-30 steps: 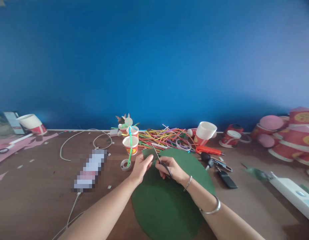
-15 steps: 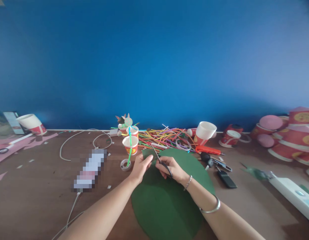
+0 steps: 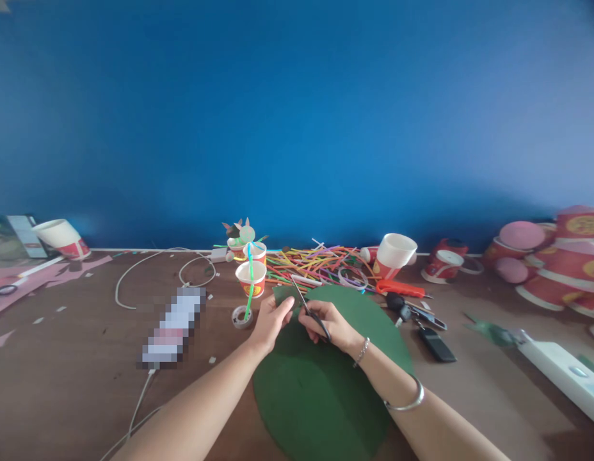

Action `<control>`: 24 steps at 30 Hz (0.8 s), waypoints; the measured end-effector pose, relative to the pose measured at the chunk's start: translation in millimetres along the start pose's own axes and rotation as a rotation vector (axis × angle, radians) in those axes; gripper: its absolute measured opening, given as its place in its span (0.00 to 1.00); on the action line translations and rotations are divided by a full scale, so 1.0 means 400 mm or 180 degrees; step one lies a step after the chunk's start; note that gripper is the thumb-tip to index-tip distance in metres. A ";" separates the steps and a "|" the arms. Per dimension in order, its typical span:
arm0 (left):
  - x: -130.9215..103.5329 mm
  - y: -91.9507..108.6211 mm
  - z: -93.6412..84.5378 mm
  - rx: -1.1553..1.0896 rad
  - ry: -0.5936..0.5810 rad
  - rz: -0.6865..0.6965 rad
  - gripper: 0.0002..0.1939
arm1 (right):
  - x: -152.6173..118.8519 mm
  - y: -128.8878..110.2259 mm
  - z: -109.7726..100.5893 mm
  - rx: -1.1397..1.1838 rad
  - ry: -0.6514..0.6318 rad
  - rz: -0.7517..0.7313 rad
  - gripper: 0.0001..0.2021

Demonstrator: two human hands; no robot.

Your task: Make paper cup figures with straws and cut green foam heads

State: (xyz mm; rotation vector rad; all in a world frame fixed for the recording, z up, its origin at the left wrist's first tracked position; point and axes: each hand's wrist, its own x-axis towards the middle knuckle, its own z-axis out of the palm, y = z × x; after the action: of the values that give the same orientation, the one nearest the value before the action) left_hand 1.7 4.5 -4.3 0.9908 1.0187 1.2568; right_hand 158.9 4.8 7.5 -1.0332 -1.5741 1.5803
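Note:
My left hand (image 3: 272, 320) pinches a small piece of green paper (image 3: 284, 294) between thumb and fingers, over the upper left edge of a large round green mat (image 3: 326, 390). Just right of it, my right hand (image 3: 328, 325) is closed round the dark handles of the scissors (image 3: 301, 294). Their blades point up and left, beside the paper. Whether the blades touch the paper cannot be made out. A paper cup with a green straw (image 3: 251, 278) and a roll of tape (image 3: 242, 317) stand left of my left hand.
Behind my hands lies a pile of coloured strips (image 3: 316, 264). A phone (image 3: 173, 328) with a cable is at the left. To the right are a white cup (image 3: 395, 255), an orange tool (image 3: 401, 288), keys (image 3: 397, 304), a power strip (image 3: 566, 371) and stacked red cups (image 3: 561, 275).

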 end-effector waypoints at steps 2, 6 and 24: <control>0.000 0.000 0.000 -0.0005 0.0027 -0.0009 0.18 | 0.001 0.003 -0.001 -0.0017 0.0000 -0.0011 0.18; -0.001 0.005 0.003 -0.0030 0.0090 -0.0041 0.18 | 0.001 0.006 -0.002 -0.0047 0.0008 -0.0052 0.18; -0.005 0.013 0.007 0.0258 -0.0144 0.0150 0.17 | -0.004 -0.018 0.007 -0.0075 -0.0064 -0.0063 0.21</control>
State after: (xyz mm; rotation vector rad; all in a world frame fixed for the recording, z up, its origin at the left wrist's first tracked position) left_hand 2.9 2.6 1.3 1.1064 1.0230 1.2343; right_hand 156.8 2.3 14.8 -1.0141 -1.6152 1.5667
